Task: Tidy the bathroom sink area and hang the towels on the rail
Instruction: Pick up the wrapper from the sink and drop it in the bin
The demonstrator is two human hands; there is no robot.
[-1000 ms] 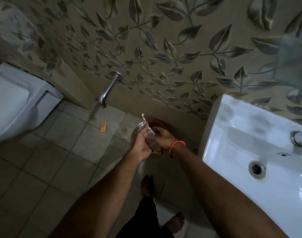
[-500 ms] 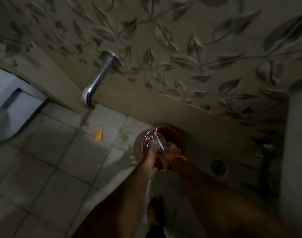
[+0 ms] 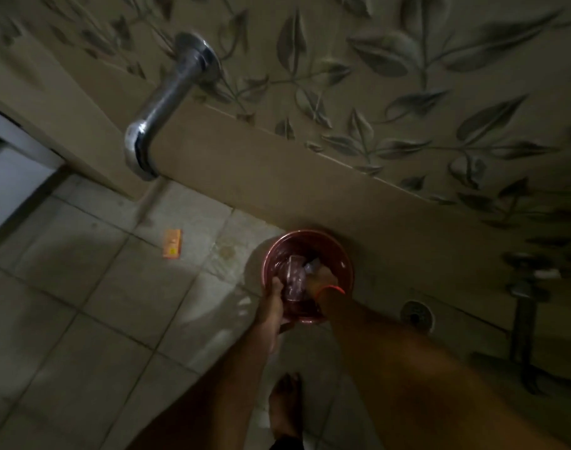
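A crumpled clear plastic wrapper (image 3: 294,277) sat inside the round dark-red plastic bin (image 3: 342,254) against the wall base. The right hand (image 3: 321,277) clutched it within the rim; the left hand (image 3: 273,303) gripped the near rim. Bare floor tiles (image 3: 99,303) lay leftward.

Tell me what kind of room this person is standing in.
Most likely a bathroom. A chrome wall spout juts out low over a tiled floor with a round floor drain, and a white fixture, probably a toilet, sits at the left edge.
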